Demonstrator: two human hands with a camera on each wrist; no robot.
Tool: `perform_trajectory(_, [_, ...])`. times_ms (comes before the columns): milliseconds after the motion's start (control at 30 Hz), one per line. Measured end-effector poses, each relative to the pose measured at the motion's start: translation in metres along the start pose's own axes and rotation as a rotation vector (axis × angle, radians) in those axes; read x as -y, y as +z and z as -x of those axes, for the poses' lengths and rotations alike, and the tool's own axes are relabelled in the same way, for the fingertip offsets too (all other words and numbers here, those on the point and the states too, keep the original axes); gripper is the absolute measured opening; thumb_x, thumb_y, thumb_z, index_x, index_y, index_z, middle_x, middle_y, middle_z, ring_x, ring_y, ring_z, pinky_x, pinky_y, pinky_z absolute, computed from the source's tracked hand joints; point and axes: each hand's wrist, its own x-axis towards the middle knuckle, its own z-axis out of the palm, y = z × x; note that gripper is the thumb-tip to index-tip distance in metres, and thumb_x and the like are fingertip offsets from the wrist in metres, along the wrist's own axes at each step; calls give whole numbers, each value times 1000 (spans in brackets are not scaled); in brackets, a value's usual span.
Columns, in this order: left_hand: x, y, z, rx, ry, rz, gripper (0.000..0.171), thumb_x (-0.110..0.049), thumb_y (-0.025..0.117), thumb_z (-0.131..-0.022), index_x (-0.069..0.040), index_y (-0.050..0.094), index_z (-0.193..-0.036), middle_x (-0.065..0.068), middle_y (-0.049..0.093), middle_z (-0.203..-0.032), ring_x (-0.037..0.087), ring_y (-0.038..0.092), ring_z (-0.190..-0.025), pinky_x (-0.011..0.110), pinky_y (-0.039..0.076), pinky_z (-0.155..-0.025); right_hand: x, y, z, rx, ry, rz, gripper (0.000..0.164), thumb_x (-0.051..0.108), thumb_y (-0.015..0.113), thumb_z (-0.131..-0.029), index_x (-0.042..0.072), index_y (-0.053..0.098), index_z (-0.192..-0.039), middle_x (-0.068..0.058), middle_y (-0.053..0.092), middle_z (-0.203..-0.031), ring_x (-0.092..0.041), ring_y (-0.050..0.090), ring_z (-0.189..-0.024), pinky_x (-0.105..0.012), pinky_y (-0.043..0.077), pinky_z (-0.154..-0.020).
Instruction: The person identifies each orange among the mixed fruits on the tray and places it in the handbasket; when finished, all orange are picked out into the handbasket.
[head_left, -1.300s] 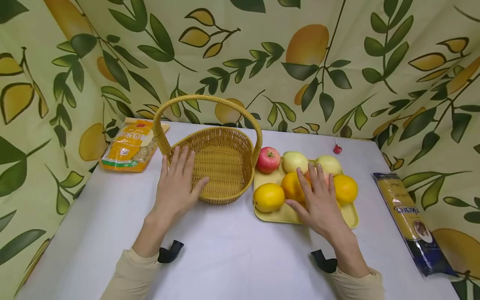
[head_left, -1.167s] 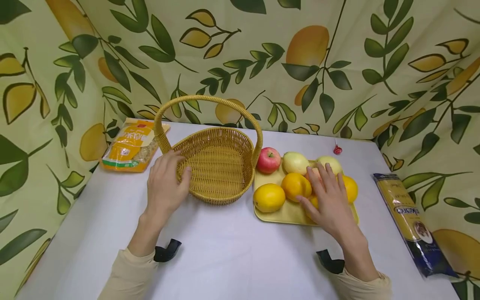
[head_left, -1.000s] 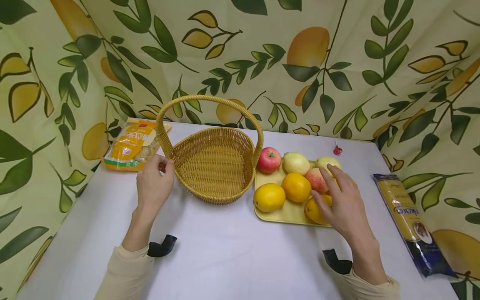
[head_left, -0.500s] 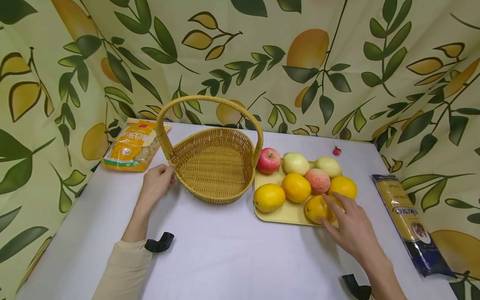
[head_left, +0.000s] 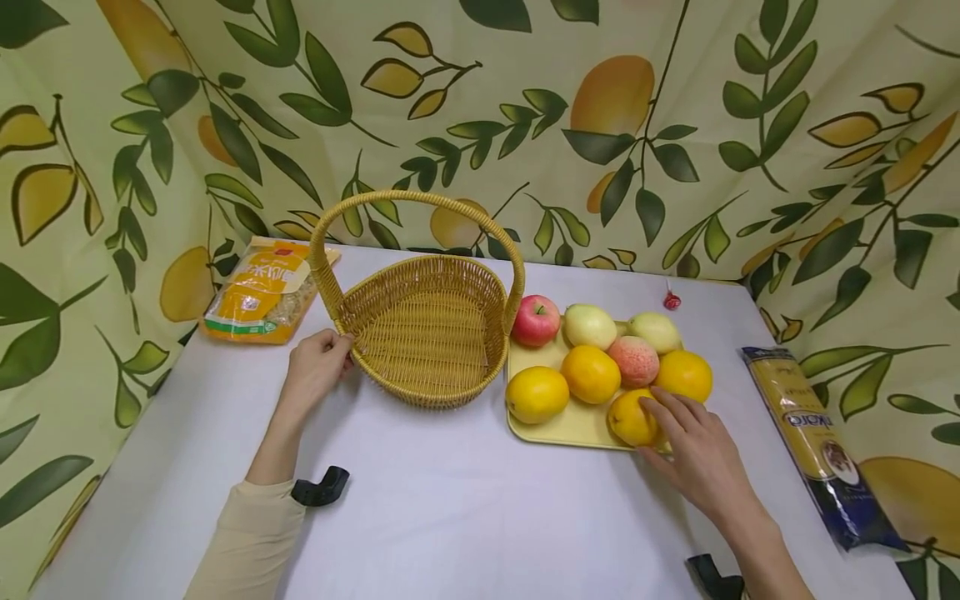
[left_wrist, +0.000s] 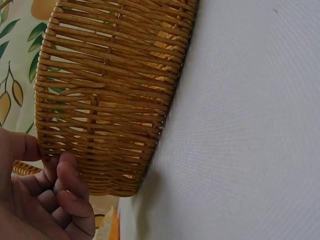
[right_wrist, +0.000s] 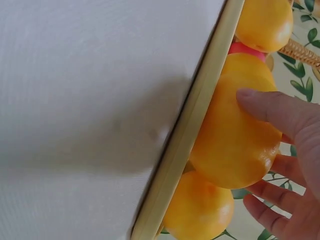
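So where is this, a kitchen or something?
Probably not a real kitchen. It looks like a table set up for filming: a white table walled in by leaf-and-lemon cloth, with a wicker basket, a tray of fruit and packets of food laid out.

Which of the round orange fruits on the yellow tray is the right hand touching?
The right hand touches the front orange fruit, nearest the tray's front edge; the others lie farther back, untouched.

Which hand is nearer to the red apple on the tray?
Left, narrowly. The left hand touches the basket beside the red apple; the right hand touches an orange at the tray's near edge.
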Motion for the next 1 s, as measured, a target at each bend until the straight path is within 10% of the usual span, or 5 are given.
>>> perform_trajectory(333, [2,0,1,14,7,12,34,-29,49,-98,-3,58,-77,8,65,-67,14,53,-58,27,43,-54,0,-9,-5,-43,-24,16,70,38,90,-62,5,64,-118,-19,62,-121,-39,54,-106,-56,46,-84])
perform_trajectory(533, [0,0,1,12,14,18,35,-29,49,-98,-3,58,-77,9,65,-69,15,53,-59,27,43,-54,5,-24,-23,-161,-60,-15,84,75,31,-88,3,64,-117,-20,61,-119,-40,52,-106,-57,45,-84])
perform_trajectory(833, [1,0,1,9,20,15,35,-29,49,-98,-2,59,-78,13,66,-71,14,54,-59,27,43,-54,39,-44,-82,-243,-211,-111,71,66,41,-92,5,62,-123,-18,62,-123,-38,55,-106,-55,47,-85])
perform_trajectory(1000, [1,0,0,14,11,14,35,-29,49,-98,-3,59,-78,11,66,-70,15,53,-59,27,43,-54,71,-48,-120,-180,-347,-164,62,50,67,-84,7,59,-128,-15,62,-127,-33,57,-110,-49,48,-92])
